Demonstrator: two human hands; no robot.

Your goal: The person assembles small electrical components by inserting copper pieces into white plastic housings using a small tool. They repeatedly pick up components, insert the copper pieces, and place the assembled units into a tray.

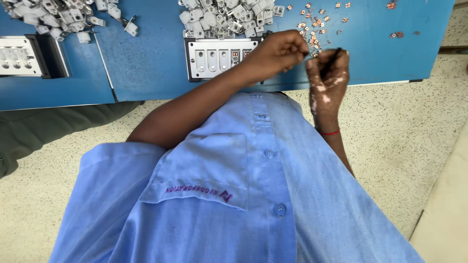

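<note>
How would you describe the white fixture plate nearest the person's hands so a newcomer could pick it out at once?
Start at the blue table along the top of the view. At its near edge, below the middle heap of white plastic parts, lies the white fixture plate, partly covered by the left hand. A similar plate lies far off at the left edge.

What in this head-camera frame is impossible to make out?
- Head view: whatever the left hand pinches is too small and hidden by its fingers.
- The thin dark tool in the right hand is mostly covered by that hand.
- The white plastic parts pile is cut by the top edge.
- The small copper pieces are too small for detail.
</note>
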